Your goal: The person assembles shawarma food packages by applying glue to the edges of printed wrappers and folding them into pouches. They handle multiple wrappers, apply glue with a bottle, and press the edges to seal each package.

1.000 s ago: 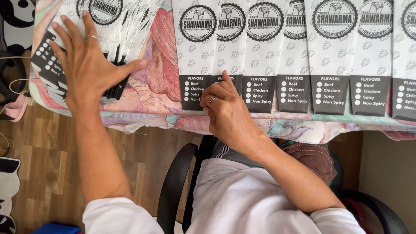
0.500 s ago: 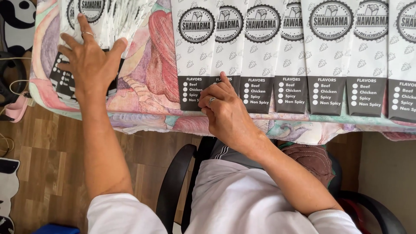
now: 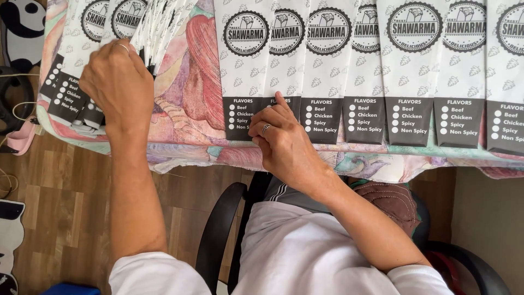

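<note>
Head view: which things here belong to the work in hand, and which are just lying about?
In hand:
- left hand on the stack of paper sleeves
- right hand on the overlapping row of paper sleeves
- patterned tablecloth under both

Lying about:
- black chair
- panda cushion
- pink item at the table edge

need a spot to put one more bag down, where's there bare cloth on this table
The one open patch is the patterned cloth between the fanned stack of bags under the left hand and the overlapping row of bags, whose first bag the right hand presses. A thin strip runs along the near table edge. Rightward, the row covers everything.
</note>
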